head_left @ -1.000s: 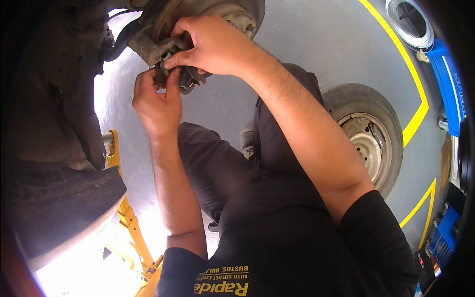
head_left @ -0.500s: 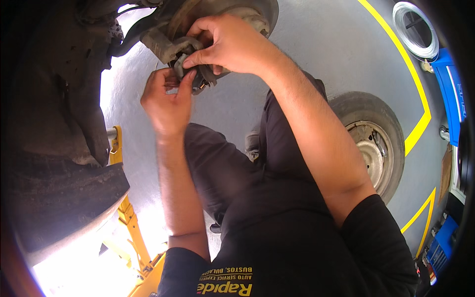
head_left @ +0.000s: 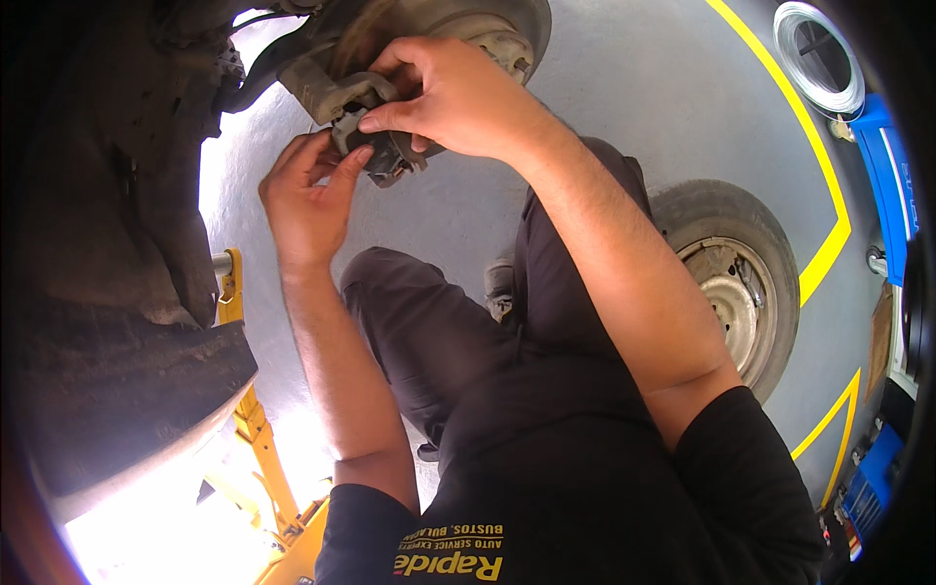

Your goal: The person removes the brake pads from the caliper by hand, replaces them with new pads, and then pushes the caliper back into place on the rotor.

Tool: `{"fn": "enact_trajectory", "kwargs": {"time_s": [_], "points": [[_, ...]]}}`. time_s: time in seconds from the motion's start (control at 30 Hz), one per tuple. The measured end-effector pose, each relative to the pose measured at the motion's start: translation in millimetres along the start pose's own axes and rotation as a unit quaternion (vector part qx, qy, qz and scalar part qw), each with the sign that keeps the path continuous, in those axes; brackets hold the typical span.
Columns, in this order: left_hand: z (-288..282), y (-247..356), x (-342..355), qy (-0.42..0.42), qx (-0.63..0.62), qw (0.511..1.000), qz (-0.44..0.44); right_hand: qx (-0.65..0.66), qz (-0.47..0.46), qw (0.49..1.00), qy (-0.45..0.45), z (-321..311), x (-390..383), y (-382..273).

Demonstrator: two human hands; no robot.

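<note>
At the top of the view, both my hands work at a wheel's brake assembly. The worn brake disc (head_left: pixel 458 21) is behind my right hand (head_left: pixel 444 97). My right hand reaches over the metal caliper bracket (head_left: pixel 331 96), its thumb pressed on a grey-edged piece that looks like a brake pad (head_left: pixel 346 129) and its fingers curled behind, partly hidden. My left hand (head_left: pixel 310 190) is just below and left, with thumb and fingertips closed in at the lower edge of the same piece. Dark metal (head_left: pixel 395 161) hangs below the thumbs; its exact shape is unclear.
Dark vehicle bodywork (head_left: pixel 117 244) fills the left side. Below it stands a yellow stand (head_left: pixel 255 429). To the right, a removed wheel (head_left: pixel 741 283) lies on the grey floor (head_left: pixel 624 78). A wire coil (head_left: pixel 819 58) and a blue case (head_left: pixel 885 166) are at the far right.
My left hand has shifted slightly left, with its thumb drawn back from the right thumb. More of the dark metal below shows. My right hand stays almost in place.
</note>
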State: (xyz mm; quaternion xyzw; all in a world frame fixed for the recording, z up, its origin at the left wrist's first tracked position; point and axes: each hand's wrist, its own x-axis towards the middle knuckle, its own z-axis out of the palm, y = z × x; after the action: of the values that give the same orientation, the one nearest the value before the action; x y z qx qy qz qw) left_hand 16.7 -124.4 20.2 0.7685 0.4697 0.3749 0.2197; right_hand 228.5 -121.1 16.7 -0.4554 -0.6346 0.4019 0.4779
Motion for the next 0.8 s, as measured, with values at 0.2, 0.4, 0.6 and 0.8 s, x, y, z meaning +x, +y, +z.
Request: {"fn": "enact_trajectory", "kwargs": {"time_s": [0.2,0.4,0.6,0.8], "points": [[8,5,-13,0.049,0.018,0.999,-0.004,-0.020,-0.025,0.999,-0.022,1,5,4],[11,6,-9,0.029,-0.002,1.000,-0.009,-0.036,0.001,0.997,-0.075,-12,11,-2],[8,-2,-1,0.000,-0.001,0.999,-0.033,-0.101,-0.028,0.994,-0.032,-7,6,-8],[10,-6,-4,0.023,0.027,0.998,-0.043,-0.106,-0.061,0.990,0.069,12,-7,-4]]}}
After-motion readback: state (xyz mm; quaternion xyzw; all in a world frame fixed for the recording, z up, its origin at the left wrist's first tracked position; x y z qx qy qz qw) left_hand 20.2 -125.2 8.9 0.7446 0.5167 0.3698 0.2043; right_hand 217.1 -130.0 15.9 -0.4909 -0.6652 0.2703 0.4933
